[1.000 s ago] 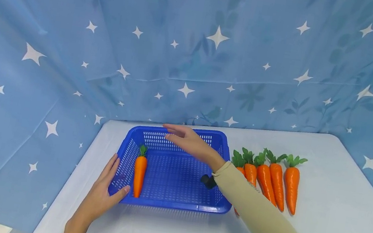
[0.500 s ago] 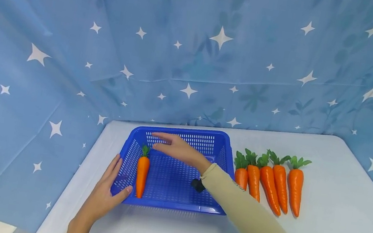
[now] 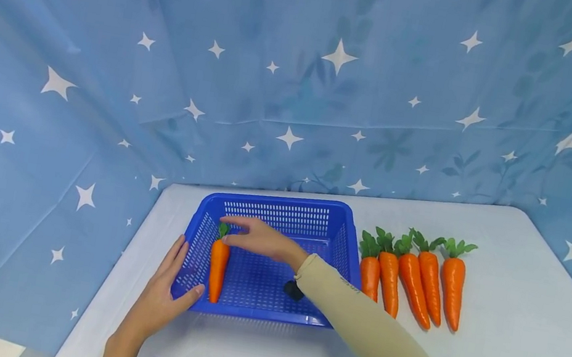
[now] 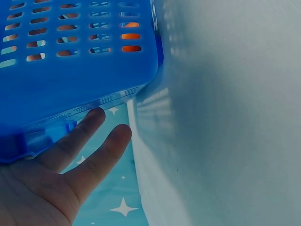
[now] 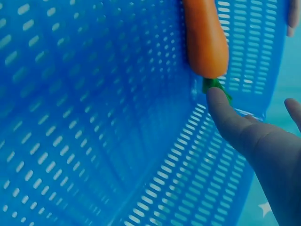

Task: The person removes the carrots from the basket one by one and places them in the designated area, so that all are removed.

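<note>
A blue plastic basket [image 3: 264, 315] with slotted walls stands on the white table. One orange carrot [image 3: 217, 270] with a green top lies along its left side, inside. My left hand [image 3: 154, 301] rests against the basket's left front corner, fingers straight and spread, thumb near the front rim. In the left wrist view, two straight fingers [image 4: 96, 162] lie beside the basket's wall [image 4: 84, 80]. My right hand [image 3: 265, 240] reaches over the basket to the carrot's leafy end, thumb and fingers apart. The right wrist view has the thumb overlapping the green leaves [image 5: 210, 84]; contact is unclear.
Several more carrots [image 3: 415, 286] lie side by side on the table right of the basket, leaves away from me; my right sleeve [image 3: 353, 320] partly covers the nearest ones. A blue star-patterned cloth [image 3: 301, 81] hangs behind the white tabletop [image 3: 517, 315].
My right hand has moved left and down over the basket, from its far rim to the leafy end of the carrot. The left hand stays at the corner. The view has shifted slightly.
</note>
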A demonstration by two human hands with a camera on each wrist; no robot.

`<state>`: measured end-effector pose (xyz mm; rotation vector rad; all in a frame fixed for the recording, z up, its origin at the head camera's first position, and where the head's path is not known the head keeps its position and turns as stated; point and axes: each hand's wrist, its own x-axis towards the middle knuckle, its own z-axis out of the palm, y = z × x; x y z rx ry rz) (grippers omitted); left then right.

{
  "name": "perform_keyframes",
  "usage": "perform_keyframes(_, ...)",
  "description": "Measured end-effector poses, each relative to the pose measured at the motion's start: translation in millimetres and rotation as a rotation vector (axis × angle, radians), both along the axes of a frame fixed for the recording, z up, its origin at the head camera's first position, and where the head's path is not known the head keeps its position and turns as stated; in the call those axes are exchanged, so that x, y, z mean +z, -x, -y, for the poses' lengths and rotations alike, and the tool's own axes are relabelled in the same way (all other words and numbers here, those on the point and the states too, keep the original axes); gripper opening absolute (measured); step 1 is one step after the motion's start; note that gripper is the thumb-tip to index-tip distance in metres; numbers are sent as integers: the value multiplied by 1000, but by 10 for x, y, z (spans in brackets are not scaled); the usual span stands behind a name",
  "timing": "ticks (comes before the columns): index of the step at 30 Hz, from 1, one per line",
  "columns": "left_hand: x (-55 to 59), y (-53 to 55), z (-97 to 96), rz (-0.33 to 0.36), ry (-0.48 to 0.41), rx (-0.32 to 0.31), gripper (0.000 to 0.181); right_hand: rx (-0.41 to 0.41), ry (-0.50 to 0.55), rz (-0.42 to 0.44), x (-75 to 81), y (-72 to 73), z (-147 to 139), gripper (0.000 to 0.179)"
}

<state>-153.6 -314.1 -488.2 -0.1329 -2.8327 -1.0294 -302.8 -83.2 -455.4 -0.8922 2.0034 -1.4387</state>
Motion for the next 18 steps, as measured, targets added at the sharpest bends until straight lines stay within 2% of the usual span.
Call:
perform_keyframes(10,-31,-2,27,-6,-7,-8,97,26,-16,45,-101,-17,107,59)
perform_keyframes(18,-39,5,22,-5,7,-14,97,-2,-123,33,-193,-52,195,58)
